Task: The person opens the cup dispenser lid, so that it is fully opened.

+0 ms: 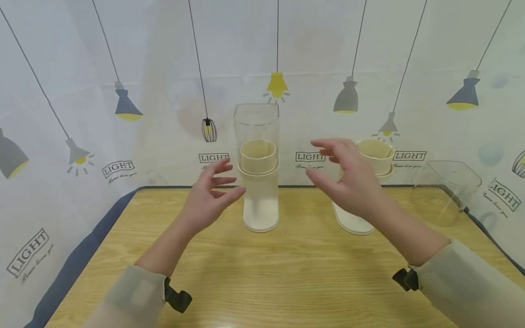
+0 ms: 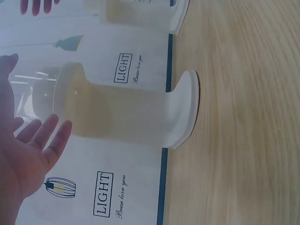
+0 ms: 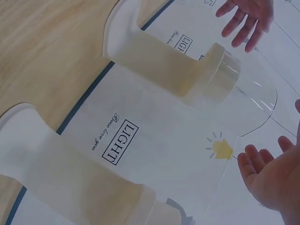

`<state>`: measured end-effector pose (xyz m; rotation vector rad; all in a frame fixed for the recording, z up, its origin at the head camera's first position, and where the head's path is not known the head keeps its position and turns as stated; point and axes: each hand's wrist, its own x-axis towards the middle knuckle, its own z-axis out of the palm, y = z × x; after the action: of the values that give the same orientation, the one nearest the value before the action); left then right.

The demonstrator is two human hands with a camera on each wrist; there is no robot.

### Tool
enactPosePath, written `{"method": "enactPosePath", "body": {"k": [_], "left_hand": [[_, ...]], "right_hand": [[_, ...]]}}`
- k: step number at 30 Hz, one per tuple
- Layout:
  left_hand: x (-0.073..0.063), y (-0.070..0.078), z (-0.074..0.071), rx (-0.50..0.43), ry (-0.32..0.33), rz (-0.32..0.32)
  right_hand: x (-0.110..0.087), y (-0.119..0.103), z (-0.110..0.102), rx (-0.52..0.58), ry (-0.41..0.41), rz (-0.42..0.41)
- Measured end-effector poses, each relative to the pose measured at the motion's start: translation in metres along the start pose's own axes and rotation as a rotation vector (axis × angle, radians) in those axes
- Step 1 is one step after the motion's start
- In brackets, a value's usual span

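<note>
A cream stand with a rounded base and ring-shaped top stands at the back middle of the table. On it sits a clear container. My left hand is held just left of this stand, fingers spread and apart from it in the right wrist view. To its right hovers my right hand, fingers loosely bent around nothing. Partly hidden behind that hand is a second cream stand, its ring-shaped top bare. In the left wrist view, the first stand appears beyond the left fingertips.
Another clear container stands at the table's back right corner. The wooden table ends at a dark blue edge, and a white cloth printed with lamps hangs behind. Each wrist wears a black camera mount.
</note>
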<state>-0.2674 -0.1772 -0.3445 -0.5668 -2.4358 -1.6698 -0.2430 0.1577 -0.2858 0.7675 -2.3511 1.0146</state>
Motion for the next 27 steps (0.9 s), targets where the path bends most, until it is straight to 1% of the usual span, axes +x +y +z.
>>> {"method": "enactPosePath", "body": {"k": [7,12,15,20,23,27], "left_hand": [[0.024,-0.012,-0.012,0.023,0.012,-0.045],[0.042,-0.020,-0.016,0.030,-0.015,-0.084],[0.054,-0.024,-0.014,0.041,-0.036,-0.099],[0.073,-0.029,-0.006,0.037,-0.082,-0.092],[0.083,-0.030,0.000,-0.005,-0.119,-0.076],[0.093,-0.028,0.006,-0.069,-0.161,-0.058]], "right_hand": [[0.034,-0.011,0.011,-0.031,-0.051,0.038],[0.055,-0.013,0.020,-0.065,-0.074,0.059],[0.067,-0.013,0.025,-0.089,-0.090,0.055],[0.087,-0.015,0.033,-0.111,-0.126,0.025],[0.095,-0.017,0.039,-0.108,-0.154,0.013],[0.098,-0.018,0.048,-0.104,-0.179,0.015]]}}
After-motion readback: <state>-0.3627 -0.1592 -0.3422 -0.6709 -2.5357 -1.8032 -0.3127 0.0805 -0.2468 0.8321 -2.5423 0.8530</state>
